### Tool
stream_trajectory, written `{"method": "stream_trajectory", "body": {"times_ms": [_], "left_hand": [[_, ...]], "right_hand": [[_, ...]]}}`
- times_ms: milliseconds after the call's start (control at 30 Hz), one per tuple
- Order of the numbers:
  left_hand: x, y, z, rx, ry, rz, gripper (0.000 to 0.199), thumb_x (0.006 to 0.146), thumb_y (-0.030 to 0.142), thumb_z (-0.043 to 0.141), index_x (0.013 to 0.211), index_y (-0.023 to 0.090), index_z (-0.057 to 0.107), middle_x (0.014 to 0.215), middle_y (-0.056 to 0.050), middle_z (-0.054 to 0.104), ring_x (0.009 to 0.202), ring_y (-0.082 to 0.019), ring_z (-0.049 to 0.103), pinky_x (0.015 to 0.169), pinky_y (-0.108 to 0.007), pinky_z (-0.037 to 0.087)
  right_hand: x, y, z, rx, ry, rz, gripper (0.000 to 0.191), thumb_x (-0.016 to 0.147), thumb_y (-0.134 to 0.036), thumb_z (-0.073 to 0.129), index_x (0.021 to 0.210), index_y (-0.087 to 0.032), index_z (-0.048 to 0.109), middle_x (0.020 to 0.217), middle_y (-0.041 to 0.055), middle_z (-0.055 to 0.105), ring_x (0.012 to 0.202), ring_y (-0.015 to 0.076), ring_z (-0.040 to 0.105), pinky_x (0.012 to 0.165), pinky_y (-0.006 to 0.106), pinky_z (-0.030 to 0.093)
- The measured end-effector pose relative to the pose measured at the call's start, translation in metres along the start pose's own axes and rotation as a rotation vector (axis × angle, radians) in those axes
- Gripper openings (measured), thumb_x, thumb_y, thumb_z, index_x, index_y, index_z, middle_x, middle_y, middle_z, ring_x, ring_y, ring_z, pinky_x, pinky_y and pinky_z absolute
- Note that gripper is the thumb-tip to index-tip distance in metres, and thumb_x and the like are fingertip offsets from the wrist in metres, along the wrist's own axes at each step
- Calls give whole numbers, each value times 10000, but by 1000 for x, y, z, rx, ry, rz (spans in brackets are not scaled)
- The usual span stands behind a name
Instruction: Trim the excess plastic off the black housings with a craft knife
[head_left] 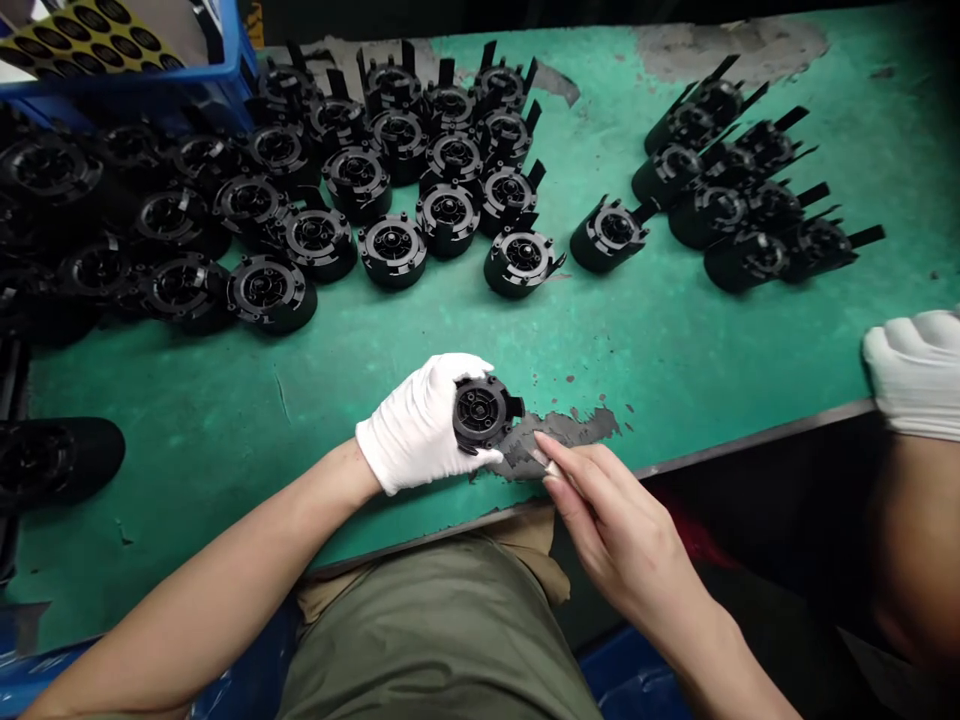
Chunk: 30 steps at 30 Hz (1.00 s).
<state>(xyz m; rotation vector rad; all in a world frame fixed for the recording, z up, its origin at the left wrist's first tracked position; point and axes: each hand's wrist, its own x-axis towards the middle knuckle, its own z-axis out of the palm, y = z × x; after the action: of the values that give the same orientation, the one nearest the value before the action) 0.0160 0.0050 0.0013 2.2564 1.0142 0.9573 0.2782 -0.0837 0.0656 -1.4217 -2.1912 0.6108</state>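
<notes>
green bench top [409, 320], scuffed thru to a grey worn patch [592, 430] nr the front edge. blue bin [251, 75] top l. w/ yellow sticker sheet [94, 35], dark ovals on it; print too small to read.

l. hand [420, 425], white glove: fingers part-curled round the l. side of a blk round plastic housing [480, 412], ribbed face up, held just beside the worn patch. r. hand [611, 515], bare: thumb + index nearly closed, pinching a small pale item [553, 468], can't tell what; tips apart from the housing.

more blk housings [392, 240] in a big group back l., smaller tilted cluster [724, 205] back r. co-worker's gloved hand [916, 370] far r., fingers curled; can't tell if holding anything.
</notes>
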Motion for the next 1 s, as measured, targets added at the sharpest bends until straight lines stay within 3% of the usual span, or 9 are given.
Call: {"method": "stream_trajectory", "body": {"times_ms": [67,167,300,400,567,700,867,1000], "left_hand": [[-3,-3,7,10,61,-26,989,790,813,925,1408,220,430,1330,-186,663,1198,-356,750,1045,-537,652],[-7,-5,15,49,123,-50,1075,695,924,898,1363,227,426,1300,-170,628,1174,-355,733,1012,-545,651],[-7,-2,15,53,124,-22,923,843,810,884,1373,219,412,1370,-207,608,1271,-372,707,1057,-560,636],[-6,0,13,38,111,-38,861,908,738,871,1407,234,383,1410,-203,616,1283,-351,723,1065,-533,639],[-7,-1,16,36,92,-64,900,847,739,919,1396,252,399,1372,-166,637,1229,-341,747,1047,-526,650],[-3,2,16,6,76,-108,863,814,720,951,1353,241,477,1318,-149,667,1194,-341,746,1038,-521,652],[6,12,11,-19,37,-177,672,788,722,965,1096,244,608,1146,-99,694,1062,-318,755,952,-484,669],[9,15,9,4,5,-200,620,781,734,958,955,247,618,1069,-90,681,1020,-315,750,922,-482,671]], "right_hand": [[0,-3,4,-23,-22,27,374,1151,-199,580,1518,-242,637,1155,102,773,993,207,783,864,329,655],[5,-3,9,-94,-52,64,263,1175,-273,555,1416,-229,651,1191,102,815,1013,218,819,865,332,667],[12,-4,13,-233,-61,25,337,1191,-279,518,1491,-173,627,1193,129,830,996,224,836,871,328,671],[15,-8,15,-342,-95,14,396,1205,-297,466,1526,-151,646,1076,117,819,865,204,815,766,300,645],[15,-17,22,-498,-73,17,422,1205,-298,458,1528,-122,664,894,57,736,663,169,714,568,300,523],[13,-19,25,-488,-40,14,424,1200,-275,473,1552,-97,629,913,57,726,674,176,709,578,320,527],[12,-20,21,-441,-20,10,430,1195,-258,498,1574,-89,611,902,48,696,686,172,696,630,315,532],[15,-22,19,-503,-40,8,408,1208,-280,478,1527,-100,657,865,31,677,652,162,672,577,329,469]]}}
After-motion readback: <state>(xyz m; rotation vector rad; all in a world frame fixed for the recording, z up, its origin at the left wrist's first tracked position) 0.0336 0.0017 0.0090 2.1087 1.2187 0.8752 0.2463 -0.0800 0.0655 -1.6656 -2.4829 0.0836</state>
